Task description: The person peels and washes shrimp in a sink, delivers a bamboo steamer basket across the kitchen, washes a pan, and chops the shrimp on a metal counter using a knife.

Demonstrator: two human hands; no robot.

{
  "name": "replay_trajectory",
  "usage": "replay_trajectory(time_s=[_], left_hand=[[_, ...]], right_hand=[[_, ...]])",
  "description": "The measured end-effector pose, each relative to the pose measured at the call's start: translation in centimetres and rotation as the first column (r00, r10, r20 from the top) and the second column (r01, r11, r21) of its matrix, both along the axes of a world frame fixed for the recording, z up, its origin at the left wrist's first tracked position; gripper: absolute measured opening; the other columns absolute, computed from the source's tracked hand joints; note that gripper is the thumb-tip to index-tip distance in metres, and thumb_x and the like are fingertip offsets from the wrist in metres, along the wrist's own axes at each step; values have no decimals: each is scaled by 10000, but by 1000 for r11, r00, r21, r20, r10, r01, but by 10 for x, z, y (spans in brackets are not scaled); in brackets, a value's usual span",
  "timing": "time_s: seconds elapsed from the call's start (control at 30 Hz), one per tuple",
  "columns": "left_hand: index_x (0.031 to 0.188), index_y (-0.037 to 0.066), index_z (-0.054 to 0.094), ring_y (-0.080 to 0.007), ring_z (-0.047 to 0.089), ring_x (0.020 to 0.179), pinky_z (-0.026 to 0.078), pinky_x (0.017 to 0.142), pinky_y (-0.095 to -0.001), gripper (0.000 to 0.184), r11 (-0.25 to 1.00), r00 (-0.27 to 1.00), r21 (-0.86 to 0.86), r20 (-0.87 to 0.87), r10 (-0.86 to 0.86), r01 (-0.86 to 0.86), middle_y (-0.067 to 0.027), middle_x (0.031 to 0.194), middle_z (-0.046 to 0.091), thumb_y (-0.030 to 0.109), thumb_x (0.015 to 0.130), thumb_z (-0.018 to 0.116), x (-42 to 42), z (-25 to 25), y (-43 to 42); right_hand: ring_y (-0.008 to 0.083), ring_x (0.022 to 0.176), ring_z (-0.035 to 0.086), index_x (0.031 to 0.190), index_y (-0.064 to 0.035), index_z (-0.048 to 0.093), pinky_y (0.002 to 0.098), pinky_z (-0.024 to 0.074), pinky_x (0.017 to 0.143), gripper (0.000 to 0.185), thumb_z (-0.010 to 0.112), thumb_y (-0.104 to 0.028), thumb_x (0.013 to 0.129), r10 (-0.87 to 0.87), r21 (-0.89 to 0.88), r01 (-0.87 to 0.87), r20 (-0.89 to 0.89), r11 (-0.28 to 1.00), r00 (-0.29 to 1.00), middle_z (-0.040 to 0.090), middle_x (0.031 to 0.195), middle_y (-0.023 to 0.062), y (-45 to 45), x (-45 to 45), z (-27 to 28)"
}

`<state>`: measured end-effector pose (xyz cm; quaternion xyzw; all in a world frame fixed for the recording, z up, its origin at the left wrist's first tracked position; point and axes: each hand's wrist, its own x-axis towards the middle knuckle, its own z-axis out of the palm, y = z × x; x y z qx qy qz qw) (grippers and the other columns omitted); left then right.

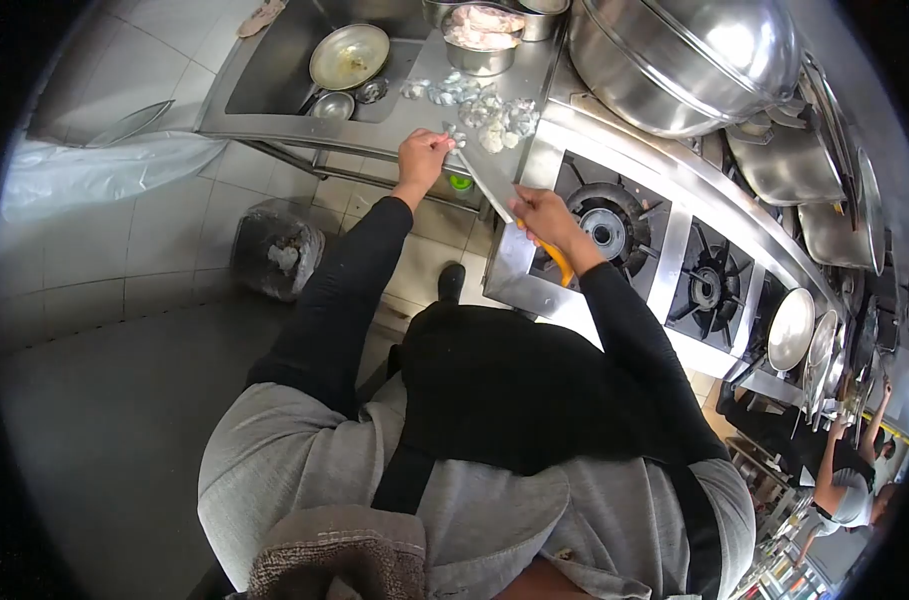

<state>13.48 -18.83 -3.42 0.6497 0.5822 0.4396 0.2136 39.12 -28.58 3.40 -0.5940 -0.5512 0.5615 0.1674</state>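
Note:
My right hand (546, 217) is wrapped round the orange handle (557, 262) of a knife. Its long blade (482, 184) points up and left toward my left hand (424, 157). The fingers of my left hand pinch a small greyish piece (454, 137) at the counter's front edge, close to the blade tip. Just beyond lie whitish chunks (497, 136) and a row of grey-white pieces (456, 90) on the steel counter (404, 128). Behind them stands a metal pot (480, 60) holding pale pink raw meat (484, 27).
Left of the pieces, a sink (264, 88) holds a pan (349, 57) and small bowls. Gas burners (602, 232) and a large steel pot (674, 60) are at right. A lined bin (279, 250) stands lower left. Other people (849, 480) are at far right.

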Motion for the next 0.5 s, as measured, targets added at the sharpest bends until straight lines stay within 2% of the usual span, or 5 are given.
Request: replay_trajectory(time_s=[0.13,0.23,0.3,0.43,0.5], left_hand=[[880,54,784,-260,660,725,524,681,-371,169,1000,1000,-9,-4,5,-5,-109,805,683,182,771,804,-1,-3,2],[877,60,785,-268,661,731,521,682,-381,176,998,997,-5,-54,58,-59,-106,801,681,194,764,809,-1,-1,10],[869,64,786,-275,664,737,520,688,-391,179,993,990,-2,-83,118,-118,-106,797,680,203,760,812,-1,-4,17],[823,65,779,-308,671,773,524,726,-416,203,994,979,-30,-179,102,-109,-111,812,685,257,764,808,-7,-3,44],[776,57,769,-328,672,785,527,749,-429,235,997,973,-51,-227,52,-65,-117,820,685,290,778,798,-4,4,51]], right_hand=[[164,432,572,1292,-42,628,337,485,438,359,594,-216,980,24,103,-24,-3,994,1000,601,611,105,15,-17,-2],[284,517,653,1278,-29,633,401,537,545,360,594,-217,973,56,114,-73,145,991,988,660,677,178,0,-15,14],[366,672,686,1271,-33,637,444,553,673,364,594,-225,964,107,235,-173,270,957,957,684,780,230,-6,-4,25],[402,812,702,1285,-15,628,456,564,771,407,637,-229,939,157,530,-421,472,736,867,706,941,255,-1,26,13],[440,948,665,1261,-57,647,489,539,862,375,619,-239,935,214,341,-457,558,821,801,700,1003,244,-3,26,46]])
